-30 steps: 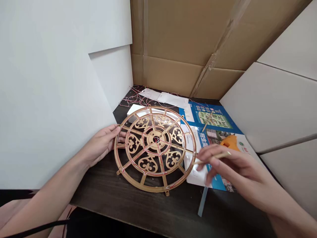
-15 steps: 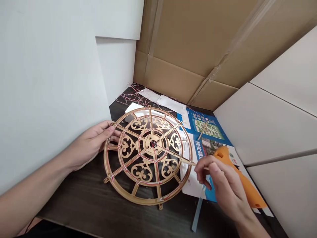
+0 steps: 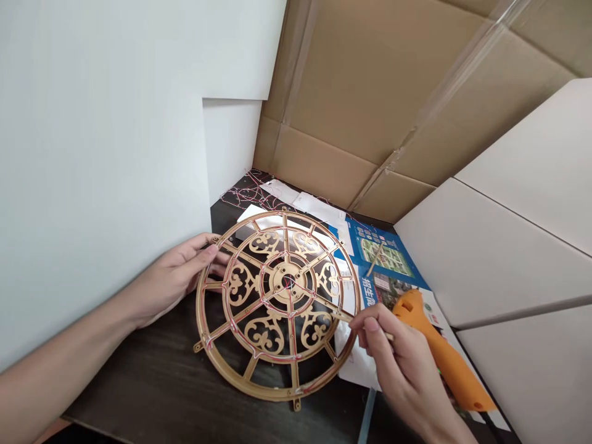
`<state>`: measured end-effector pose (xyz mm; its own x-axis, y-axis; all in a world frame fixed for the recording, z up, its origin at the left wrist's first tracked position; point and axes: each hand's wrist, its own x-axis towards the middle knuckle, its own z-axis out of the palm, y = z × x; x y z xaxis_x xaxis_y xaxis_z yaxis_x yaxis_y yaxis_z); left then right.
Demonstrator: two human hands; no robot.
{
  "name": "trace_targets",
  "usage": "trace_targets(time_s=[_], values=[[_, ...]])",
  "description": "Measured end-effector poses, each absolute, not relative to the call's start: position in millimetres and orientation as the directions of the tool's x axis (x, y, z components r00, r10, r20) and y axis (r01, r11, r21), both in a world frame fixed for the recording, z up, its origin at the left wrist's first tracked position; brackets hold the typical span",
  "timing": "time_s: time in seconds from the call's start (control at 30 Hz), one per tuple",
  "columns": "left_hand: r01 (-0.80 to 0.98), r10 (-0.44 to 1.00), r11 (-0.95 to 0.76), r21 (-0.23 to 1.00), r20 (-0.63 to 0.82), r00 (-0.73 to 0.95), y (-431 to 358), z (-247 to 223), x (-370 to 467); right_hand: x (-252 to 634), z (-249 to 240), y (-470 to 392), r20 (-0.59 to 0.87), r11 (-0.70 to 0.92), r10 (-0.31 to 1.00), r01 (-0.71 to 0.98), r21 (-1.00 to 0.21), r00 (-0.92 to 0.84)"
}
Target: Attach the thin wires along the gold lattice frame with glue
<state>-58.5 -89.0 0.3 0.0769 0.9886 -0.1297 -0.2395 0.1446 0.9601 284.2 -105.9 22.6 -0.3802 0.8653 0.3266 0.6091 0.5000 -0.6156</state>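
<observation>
A round gold openwork frame [image 3: 251,369] with red and white wires along its rings and spokes is tilted over the dark table. My left hand [image 3: 185,268] grips its upper left rim, thumb in front and some fingers behind. Between the thumb and fingers of my right hand [image 3: 393,354] is a thin light stick [image 3: 341,316], whose tip lies over the frame's right side, near a spoke. The exact contact at the tip is too small to tell.
An orange glue gun [image 3: 437,345] lies on printed sheets [image 3: 416,262] at the right. Tangled red wires [image 3: 252,188] and white strips [image 3: 319,208] are at the back. Cardboard [image 3: 342,92] and white panels [image 3: 115,123] surround the dark table [image 3: 152,376].
My right hand has moved left, closer to the frame, and the stick's tip has shifted slightly inward. The camera view has tilted a little. My left hand still holds the rim.
</observation>
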Motion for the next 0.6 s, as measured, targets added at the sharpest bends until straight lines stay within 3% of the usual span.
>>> trace_targets(time_s=[0.13, 0.33, 0.43, 0.6], values=[[-0.257, 0.988, 0.15, 0.955, -0.136, 0.073, -91, 1, -57, 272, 23, -106, 0.345, 0.523, 0.852, 0.632, -0.572, -0.393], [-0.265, 0.989, 0.142, 0.954, -0.127, 0.073, -90, -1, -59, 261, 23, -113, 0.301, 0.449, 0.892, 0.578, -0.682, -0.338], [-0.27, 0.99, 0.136, 0.953, -0.118, 0.079, -89, -2, -59, 263, 21, -113, 0.191, 0.287, 0.954, 0.51, -0.811, -0.232], [-0.277, 0.989, 0.14, 0.951, -0.123, 0.077, -91, 1, -57, 261, 25, -115, -0.044, -0.005, 0.987, 0.245, -0.97, -0.152]])
